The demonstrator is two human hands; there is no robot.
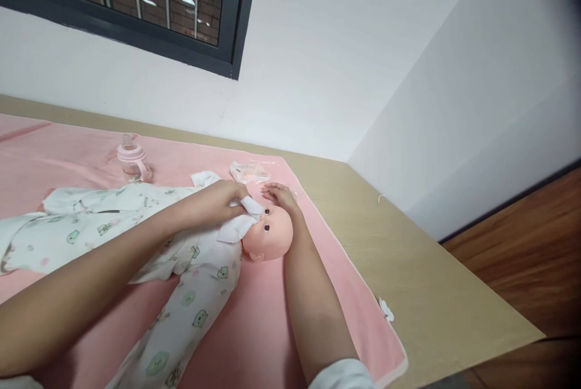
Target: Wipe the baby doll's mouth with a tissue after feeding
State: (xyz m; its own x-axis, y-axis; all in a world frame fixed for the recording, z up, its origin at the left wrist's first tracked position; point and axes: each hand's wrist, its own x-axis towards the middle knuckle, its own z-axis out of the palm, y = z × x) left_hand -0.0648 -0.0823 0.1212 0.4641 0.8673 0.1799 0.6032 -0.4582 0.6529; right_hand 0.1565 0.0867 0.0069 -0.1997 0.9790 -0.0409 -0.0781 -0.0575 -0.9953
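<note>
The white tissue [236, 230] lay across the lower face of the baby doll's head [276, 235], over the pink mat [258, 328]; it looked limp, light and easily torn, best held by a gathered fold. The left hand [221, 200], back upward, pinched it between thumb and fingers. The right hand [280, 195] arched loosely open beside the smooth, probably firm head, holding nothing visible.
</note>
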